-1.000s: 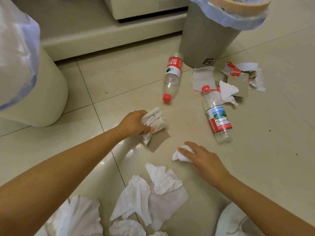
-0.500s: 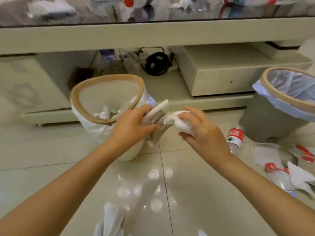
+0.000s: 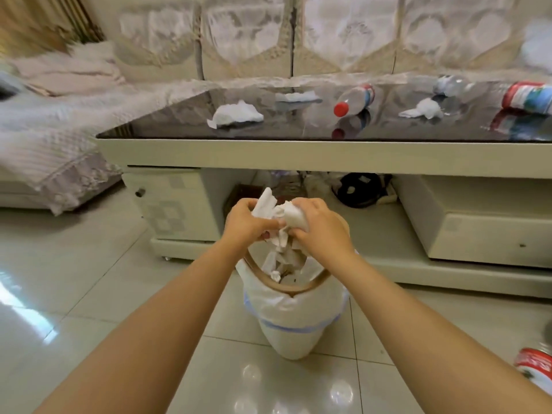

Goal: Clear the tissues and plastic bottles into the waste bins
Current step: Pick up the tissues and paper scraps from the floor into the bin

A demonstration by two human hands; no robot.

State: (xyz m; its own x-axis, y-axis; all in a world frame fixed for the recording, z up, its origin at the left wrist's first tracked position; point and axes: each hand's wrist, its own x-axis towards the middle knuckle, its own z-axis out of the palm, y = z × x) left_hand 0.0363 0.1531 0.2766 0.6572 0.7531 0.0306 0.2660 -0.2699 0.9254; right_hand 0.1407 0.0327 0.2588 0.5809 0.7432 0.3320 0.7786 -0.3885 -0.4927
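Now both hands meet at frame centre, left hand (image 3: 248, 225) and right hand (image 3: 321, 231), fingers clenched around crumpled tissues (image 3: 283, 216), held directly above the lined waste bin (image 3: 292, 318) so they fall inside.

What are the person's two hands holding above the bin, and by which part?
Left hand grips crumpled white tissues round their lower part; right hand grips a white tissue wad round its middle.
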